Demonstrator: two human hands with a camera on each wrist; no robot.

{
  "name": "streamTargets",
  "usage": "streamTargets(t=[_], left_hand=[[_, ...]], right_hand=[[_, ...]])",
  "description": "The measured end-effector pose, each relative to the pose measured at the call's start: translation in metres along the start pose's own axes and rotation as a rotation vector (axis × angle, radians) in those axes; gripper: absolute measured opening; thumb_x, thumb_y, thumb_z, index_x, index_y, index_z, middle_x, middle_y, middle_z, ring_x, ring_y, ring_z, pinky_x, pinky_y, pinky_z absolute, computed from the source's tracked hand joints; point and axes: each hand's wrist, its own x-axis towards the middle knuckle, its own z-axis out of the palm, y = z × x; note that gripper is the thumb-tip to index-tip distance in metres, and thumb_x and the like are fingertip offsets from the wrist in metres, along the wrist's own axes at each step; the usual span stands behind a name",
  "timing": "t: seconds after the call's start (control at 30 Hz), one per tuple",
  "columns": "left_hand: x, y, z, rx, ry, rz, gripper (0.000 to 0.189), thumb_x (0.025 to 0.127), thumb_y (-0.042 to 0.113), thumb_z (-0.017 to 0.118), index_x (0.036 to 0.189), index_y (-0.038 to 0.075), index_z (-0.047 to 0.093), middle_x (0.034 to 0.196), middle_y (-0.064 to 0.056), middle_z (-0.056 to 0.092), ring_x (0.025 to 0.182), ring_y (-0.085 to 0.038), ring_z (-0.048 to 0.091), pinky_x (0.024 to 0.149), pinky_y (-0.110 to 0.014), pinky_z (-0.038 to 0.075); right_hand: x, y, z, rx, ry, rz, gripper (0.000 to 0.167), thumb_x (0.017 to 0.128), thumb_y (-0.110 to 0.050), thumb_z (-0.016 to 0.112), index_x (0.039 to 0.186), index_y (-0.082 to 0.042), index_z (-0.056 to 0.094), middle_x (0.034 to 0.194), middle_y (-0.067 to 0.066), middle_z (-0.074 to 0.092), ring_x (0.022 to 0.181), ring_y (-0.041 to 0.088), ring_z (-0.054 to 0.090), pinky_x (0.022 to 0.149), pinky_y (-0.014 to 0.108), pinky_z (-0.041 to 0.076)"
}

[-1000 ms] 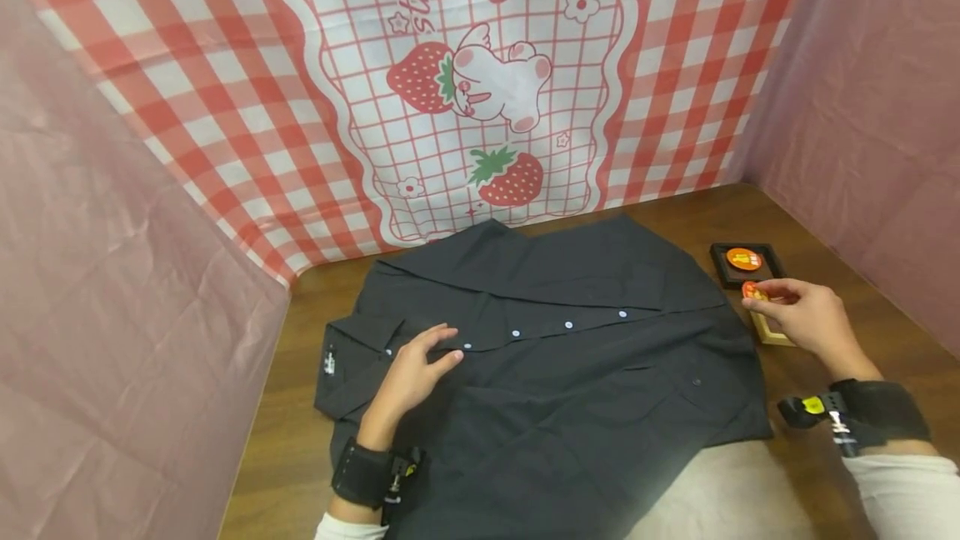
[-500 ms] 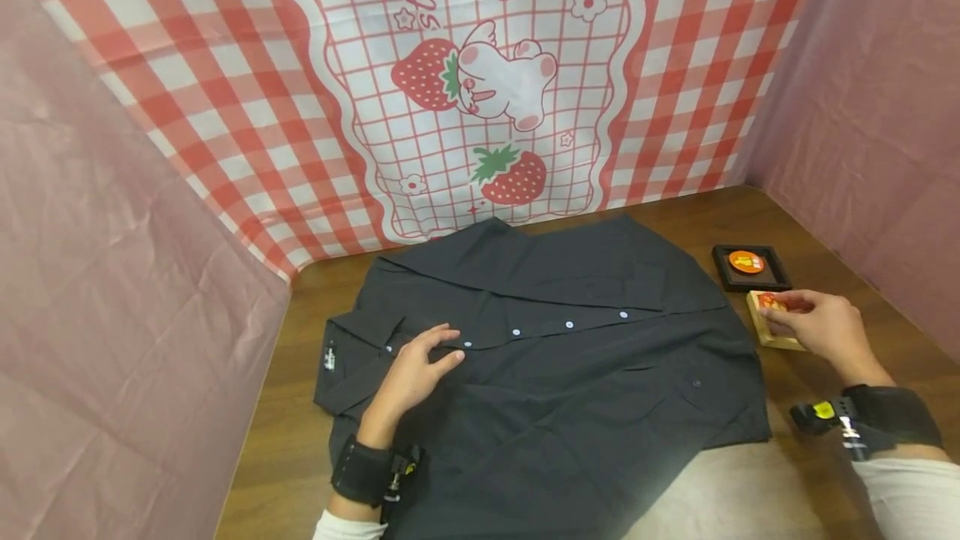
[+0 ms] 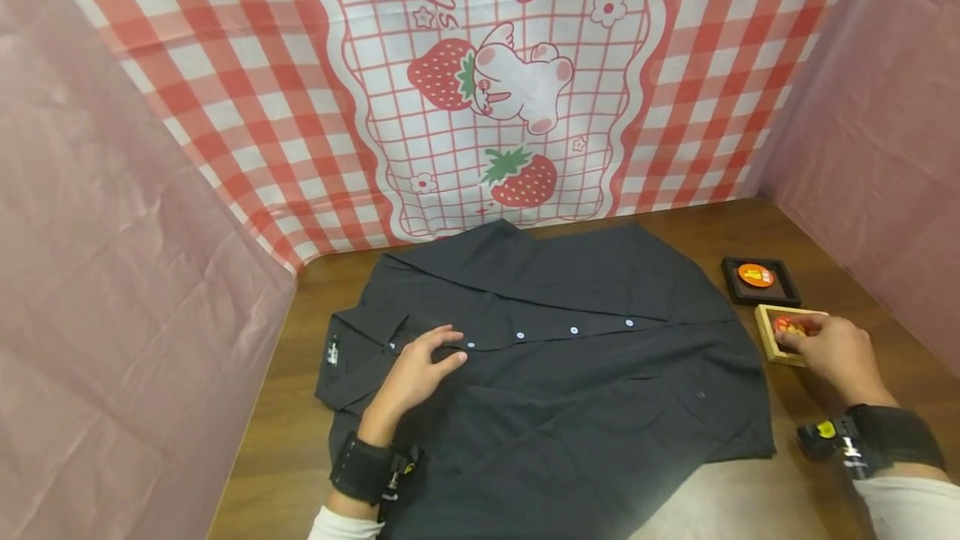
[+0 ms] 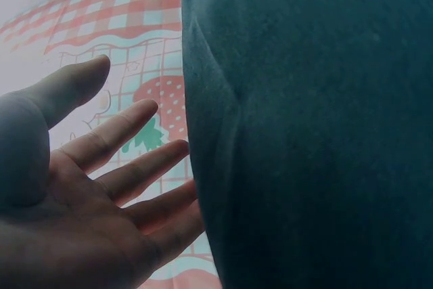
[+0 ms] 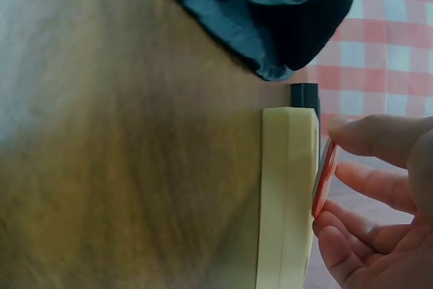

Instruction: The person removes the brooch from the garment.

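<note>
My right hand [image 3: 843, 357] pinches a round red badge [image 3: 789, 327] by its edges, over a small light wooden tray [image 3: 765, 333]. In the right wrist view the badge [image 5: 325, 179] is seen edge-on between thumb and fingers, close against the tray [image 5: 287, 194]. An orange round badge [image 3: 756, 275] lies in the black square tray [image 3: 738, 294] just behind. My left hand [image 3: 415, 369] holds nothing and hovers at or just above the dark button shirt [image 3: 600, 390], fingers spread. Whether it touches the fabric cannot be told.
The shirt spreads over most of the brown wooden table [image 3: 273, 407], its collar [image 3: 352, 357] to the left. A pale area [image 3: 735, 498] shows at the front. A red checked strawberry cloth [image 3: 525, 107] hangs behind, with pink cloth [image 3: 127, 273] at both sides.
My right hand has carried the red badge from beside the black tray down and right, over the wooden tray. The left hand stays put. The head view has shifted slightly.
</note>
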Motion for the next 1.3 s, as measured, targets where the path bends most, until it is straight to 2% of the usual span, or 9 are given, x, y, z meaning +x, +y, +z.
streamTargets(t=[0.17,0.47,0.8,0.97,1.3], left_hand=[[0.001,0.0,0.0,0.003,0.0,0.003,0.036,0.093,0.026,0.066,0.124,0.009,0.066,0.143,-0.014,0.053,0.137,-0.036,0.045,0.111,-0.056,0.034],[-0.001,-0.002,0.001,0.001,-0.001,0.005,0.036,0.092,0.026,0.067,0.124,0.009,0.066,0.143,-0.015,0.054,0.136,-0.036,0.045,0.111,-0.056,0.035],[-0.002,-0.004,-0.001,-0.007,0.014,0.014,0.036,0.091,0.025,0.067,0.123,0.008,0.066,0.142,-0.016,0.054,0.136,-0.036,0.046,0.111,-0.056,0.034],[-0.002,-0.004,-0.001,-0.019,-0.006,0.008,0.036,0.092,0.026,0.066,0.124,0.009,0.066,0.143,-0.015,0.053,0.136,-0.036,0.046,0.111,-0.054,0.036],[0.004,0.001,-0.006,-0.033,0.002,0.027,0.037,0.092,0.027,0.066,0.124,0.009,0.066,0.145,-0.016,0.051,0.137,-0.036,0.045,0.111,-0.055,0.036]], right_hand=[[0.0,0.001,0.005,-0.027,0.024,-0.003,0.04,0.088,-0.021,0.067,0.108,0.014,0.061,0.106,0.042,0.059,0.091,0.061,0.053,0.069,0.054,0.043],[-0.002,0.002,0.008,-0.044,0.049,-0.002,0.034,0.086,-0.014,0.068,0.103,0.015,0.062,0.098,0.04,0.061,0.086,0.061,0.053,0.064,0.051,0.041],[-0.003,0.004,0.015,-0.094,0.118,-0.092,0.031,0.079,-0.011,0.07,0.096,0.014,0.064,0.087,0.04,0.062,0.078,0.059,0.055,0.063,0.051,0.037],[-0.004,0.002,0.014,-0.104,0.135,-0.108,0.029,0.076,-0.009,0.071,0.092,0.014,0.064,0.082,0.038,0.061,0.077,0.056,0.054,0.062,0.051,0.038],[-0.007,-0.004,0.011,-0.078,0.141,-0.087,0.028,0.081,-0.01,0.07,0.093,0.015,0.064,0.083,0.037,0.061,0.076,0.055,0.055,0.061,0.05,0.039]])
